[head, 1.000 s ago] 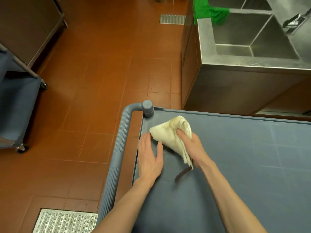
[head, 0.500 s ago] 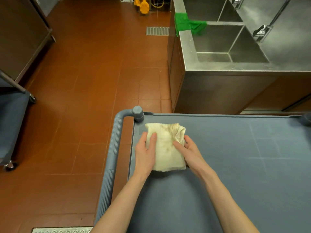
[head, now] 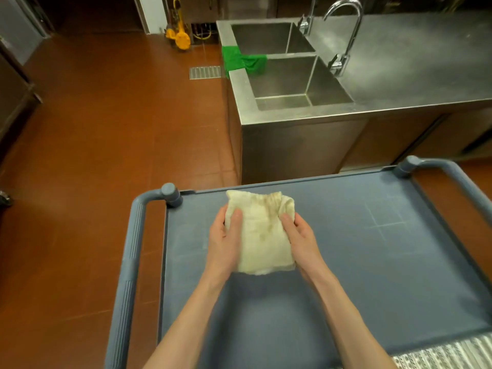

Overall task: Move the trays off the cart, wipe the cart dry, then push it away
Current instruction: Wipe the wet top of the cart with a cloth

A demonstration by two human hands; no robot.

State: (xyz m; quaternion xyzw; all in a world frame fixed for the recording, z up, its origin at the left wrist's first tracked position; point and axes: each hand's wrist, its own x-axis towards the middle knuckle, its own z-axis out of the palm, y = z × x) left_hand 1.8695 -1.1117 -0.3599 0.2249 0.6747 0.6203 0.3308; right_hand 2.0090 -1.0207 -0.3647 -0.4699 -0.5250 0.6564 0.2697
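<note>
Head view, kitchen; red-brown tiled floor (head: 101, 134) fills the frame from 7 to 11 o'clock; stainless tabletop (head: 415, 62) with a double sink (head: 282, 83) occupies 12 to 2 o'clock, a curved faucet (head: 348, 30) standing at the sink's right rim; grey-blue cart (head: 372, 262) takes the lower centre and right, its top shelf bare except for the cloth and faint pale scuff lines, its ribbed handle (head: 130, 262) running along the 9 o'clock side; cream cloth (head: 262, 235), folded and marked with brownish stains, lies on the shelf near the cart's 11 o'clock corner, just short of the far edge; left hand (head: 226, 241) holds the cloth's left edge, thumb over the fabric and the other fingers curled beneath it; right hand (head: 299, 238) grips the cloth's right side, fingers clamped into bunched fabric; green rag (head: 242, 61) hangs over the divider between the two basins at 12 o'clock; yellow tool (head: 179, 35), too small to identify, stands against the far wall at 11 o'clock; floor drain grate (head: 205, 72) lies just left of the sink unit; patterned metal grating (head: 452, 352) shows at 5 o'clock; no brand, label or legible writing can be made out on any item.
</note>
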